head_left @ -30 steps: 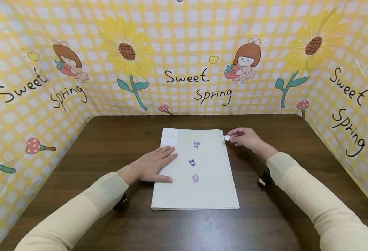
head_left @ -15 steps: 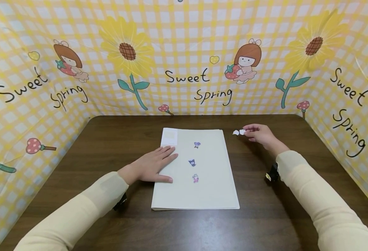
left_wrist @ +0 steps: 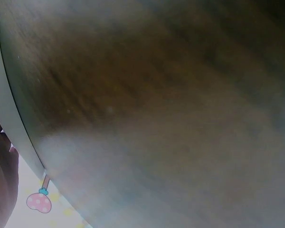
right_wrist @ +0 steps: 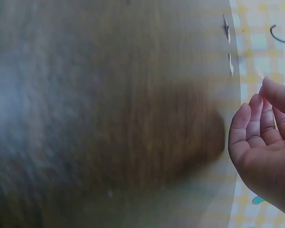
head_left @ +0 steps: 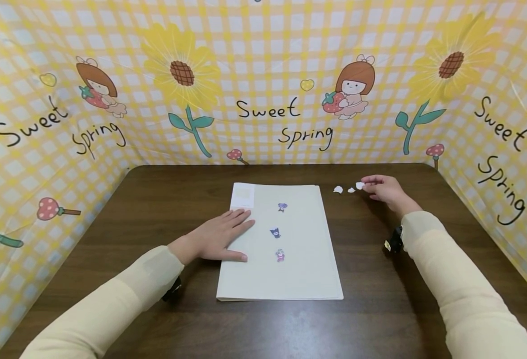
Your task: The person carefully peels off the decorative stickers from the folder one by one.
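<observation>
My left hand (head_left: 218, 235) lies flat with spread fingers on the left side of a large off-white sheet or folder (head_left: 286, 281). Three small cartoon stickers run down its middle: a purple one (head_left: 282, 207), a dark one (head_left: 275, 233) and a pink one (head_left: 280, 255). Beyond the back right corner, my right hand (head_left: 386, 191) pinches a small white paper scrap (head_left: 360, 185) between thumb and fingertips. Two more scraps lie to its left, one larger (head_left: 338, 190) and one smaller (head_left: 351, 190). The right wrist view shows the curled fingers (right_wrist: 267, 123) from the palm side.
A small white paper label (head_left: 242, 195) covers the folder's back left corner. Everything stands on a dark brown wooden table (head_left: 263, 324). A yellow checked cloth (head_left: 263, 65) with printed flowers and lettering rises behind it and on both sides.
My right hand has moved right and back, away from the folder's edge. Two white scraps now lie on the table, and one stays between the fingers. The left hand has not moved.
</observation>
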The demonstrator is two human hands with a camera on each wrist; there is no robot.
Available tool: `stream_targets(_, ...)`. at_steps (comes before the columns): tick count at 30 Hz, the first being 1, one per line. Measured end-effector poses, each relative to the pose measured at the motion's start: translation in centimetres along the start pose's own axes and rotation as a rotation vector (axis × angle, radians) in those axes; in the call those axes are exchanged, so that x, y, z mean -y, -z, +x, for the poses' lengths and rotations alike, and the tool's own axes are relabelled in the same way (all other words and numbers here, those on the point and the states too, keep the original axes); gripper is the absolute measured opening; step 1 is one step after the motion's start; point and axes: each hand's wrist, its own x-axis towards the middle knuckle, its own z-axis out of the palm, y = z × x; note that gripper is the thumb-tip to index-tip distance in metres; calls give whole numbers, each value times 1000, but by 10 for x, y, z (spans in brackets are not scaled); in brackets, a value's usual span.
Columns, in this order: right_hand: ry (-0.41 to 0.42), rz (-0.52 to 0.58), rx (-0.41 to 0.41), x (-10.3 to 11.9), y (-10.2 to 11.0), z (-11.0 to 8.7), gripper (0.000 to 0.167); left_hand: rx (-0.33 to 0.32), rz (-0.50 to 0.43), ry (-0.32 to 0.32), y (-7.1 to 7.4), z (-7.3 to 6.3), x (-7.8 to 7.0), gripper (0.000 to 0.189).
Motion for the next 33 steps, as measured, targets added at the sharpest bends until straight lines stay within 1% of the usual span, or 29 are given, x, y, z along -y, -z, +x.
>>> stream_targets(5, 14, -22, -14, -4, 9, 2, 42, -4, 3, -4, 0, 0, 0, 97)
stream_targets(9, 25, -8, -13, -7, 14, 4, 42, 7, 3, 2, 2, 0, -1, 98)
stream_targets(19, 22, 28, -17, -9, 15, 3, 41, 24, 0, 1, 7, 2, -4, 98)
stream_targets(26, 44, -59, -39, -14, 13, 4, 37, 29, 1, 9, 6, 2, -2, 99)
stream_targets(29, 52, -64, -43, -16, 11, 6, 37, 36, -1, 13, 5, 2, -2, 100)
stream_targets(33, 41, -94, -50, -18, 9, 8, 34, 42, -4, 16, 5, 2, -2, 100)
